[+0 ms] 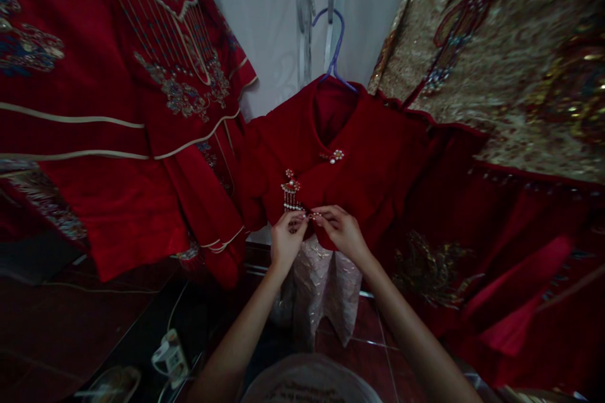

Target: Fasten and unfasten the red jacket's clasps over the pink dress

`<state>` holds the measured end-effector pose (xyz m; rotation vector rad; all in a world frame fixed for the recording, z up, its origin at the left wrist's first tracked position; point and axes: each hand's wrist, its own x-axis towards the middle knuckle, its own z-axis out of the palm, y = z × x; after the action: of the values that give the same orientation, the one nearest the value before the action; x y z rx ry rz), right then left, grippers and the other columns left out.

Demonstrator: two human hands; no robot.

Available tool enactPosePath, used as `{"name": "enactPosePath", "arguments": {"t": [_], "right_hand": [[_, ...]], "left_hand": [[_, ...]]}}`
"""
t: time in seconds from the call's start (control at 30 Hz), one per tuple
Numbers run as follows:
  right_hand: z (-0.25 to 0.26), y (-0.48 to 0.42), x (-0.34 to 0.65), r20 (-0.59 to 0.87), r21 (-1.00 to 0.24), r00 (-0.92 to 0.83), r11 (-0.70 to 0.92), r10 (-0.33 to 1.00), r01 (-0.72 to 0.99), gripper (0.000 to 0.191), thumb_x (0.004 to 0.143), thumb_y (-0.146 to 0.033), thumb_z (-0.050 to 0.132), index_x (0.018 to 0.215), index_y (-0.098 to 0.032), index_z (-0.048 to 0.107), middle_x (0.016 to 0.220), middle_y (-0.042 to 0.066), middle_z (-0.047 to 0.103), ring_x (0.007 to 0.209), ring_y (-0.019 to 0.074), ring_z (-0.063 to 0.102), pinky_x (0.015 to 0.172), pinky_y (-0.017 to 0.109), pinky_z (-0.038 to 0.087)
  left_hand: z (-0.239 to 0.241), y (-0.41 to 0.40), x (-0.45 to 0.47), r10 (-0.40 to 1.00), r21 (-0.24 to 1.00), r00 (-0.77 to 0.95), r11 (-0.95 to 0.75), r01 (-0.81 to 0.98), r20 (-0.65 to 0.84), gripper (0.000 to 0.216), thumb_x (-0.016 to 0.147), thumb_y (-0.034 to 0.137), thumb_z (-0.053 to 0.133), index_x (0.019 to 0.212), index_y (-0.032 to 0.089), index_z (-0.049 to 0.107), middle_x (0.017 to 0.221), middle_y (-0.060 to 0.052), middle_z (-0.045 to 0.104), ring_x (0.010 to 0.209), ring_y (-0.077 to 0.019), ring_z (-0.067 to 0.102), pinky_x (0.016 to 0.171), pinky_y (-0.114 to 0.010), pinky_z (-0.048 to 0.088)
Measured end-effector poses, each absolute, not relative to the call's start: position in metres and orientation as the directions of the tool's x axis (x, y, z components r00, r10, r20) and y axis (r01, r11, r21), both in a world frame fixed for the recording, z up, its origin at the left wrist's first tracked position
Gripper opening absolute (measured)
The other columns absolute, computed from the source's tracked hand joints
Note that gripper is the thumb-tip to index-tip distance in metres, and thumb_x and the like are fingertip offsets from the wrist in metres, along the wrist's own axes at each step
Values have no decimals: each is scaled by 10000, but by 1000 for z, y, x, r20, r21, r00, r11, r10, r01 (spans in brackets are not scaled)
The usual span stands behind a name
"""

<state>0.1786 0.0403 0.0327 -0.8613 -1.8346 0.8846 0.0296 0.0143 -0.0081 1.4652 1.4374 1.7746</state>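
A: Nearest the camera, what are the two hands doing?

B: The left hand [287, 234] and right hand [341, 231] meet at the lower front edge of the red jacket [368, 157]. Both are pinched shut, fingertips almost touching, on a small clasp [312, 215] at the closure.

A: How should that clasp be handled?

B: I'd judge it wants a light pinch. Each hand should hold its own side of the cloth flat so the two halves line up, and keep clear of the tassel brooch [290, 192] hanging just above the left hand, since its beads could snag.

A: And higher up?

B: A pearl button [334, 155] sits near the collar, seemingly closed already. The jacket hangs from a blue hanger [333, 44], so pulling down hard could tip it. Embroidered robes [118, 88] hang on either side.
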Motion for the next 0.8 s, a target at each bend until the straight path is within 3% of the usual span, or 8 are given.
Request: {"name": "enactPosePath", "arguments": {"t": [0.23, 0.37, 0.67, 0.8], "right_hand": [[36, 41, 162, 470, -770, -355, 572, 808, 283, 216, 870, -244, 505, 995, -240, 680, 962, 40, 623, 817, 141, 638, 714, 271, 559], [35, 39, 161, 496, -722, -359, 605, 791, 335, 216, 879, -244, 487, 993, -251, 671, 987, 43, 613, 866, 161, 626, 754, 297, 554], [26, 45, 159, 511, -749, -218, 555, 832, 362, 82, 848, -286, 524, 863, -208, 543, 877, 38, 580, 703, 141, 606, 600, 260, 525], [82, 38, 172, 545, -593, -367, 656, 754, 467, 122, 827, -328, 557, 776, -218, 562, 688, -1, 563, 564, 127, 540, 529, 250, 459]], "left_hand": [[-3, 14, 25, 877, 939, -341, -336, 70, 339, 233, 711, 183, 644, 940, 142, 648, 849, -58, 697, 776, -137, 660, 729, -262, 539], [-2, 14, 24, 886, 939, -317, -339, 57, 339, 233, 714, 232, 664, 930, 143, 675, 841, -65, 713, 775, -150, 674, 733, -276, 549], [-1, 23, 9, 900, 898, -164, -356, 257, 404, 172, 753, 265, 642, 876, 166, 711, 864, -61, 725, 753, -155, 676, 700, -272, 552], [34, 25, -12, 835, 762, -49, -473, 442, 547, 145, 763, 279, 637, 869, 191, 682, 804, -30, 672, 687, -121, 626, 618, -230, 533]]}}
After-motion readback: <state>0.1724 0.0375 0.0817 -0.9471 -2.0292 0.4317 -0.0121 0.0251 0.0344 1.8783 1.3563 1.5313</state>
